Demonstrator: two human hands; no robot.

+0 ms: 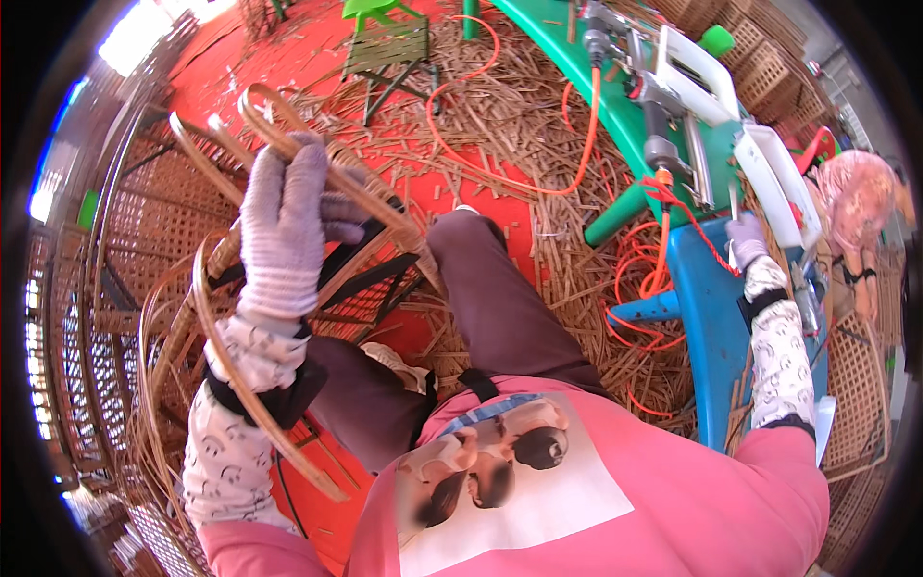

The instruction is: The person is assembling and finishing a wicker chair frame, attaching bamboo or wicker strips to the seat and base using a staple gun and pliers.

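My left hand (284,216), in a pale knitted glove, is raised at the left with its fingers closed over a frame of bent cane strips (385,216). Loops of the frame curve above my fingers, and one long strip runs down past my forearm. My right hand (748,238), also gloved, reaches out at the right by the blue stool (707,298). Its fingers look closed, but what lies in them is mostly hidden. Right beside it are a white-handled power tool (774,183) and a thin metal rod (734,200).
A green table (553,48) bears another white-handled tool (697,77). Orange hoses (591,125) run from it to the floor. Cut strips (538,221) litter the red floor (490,173). Woven baskets (163,231) crowd the left side; a folding stool (387,48) stands ahead. Another person (856,207) is at right.
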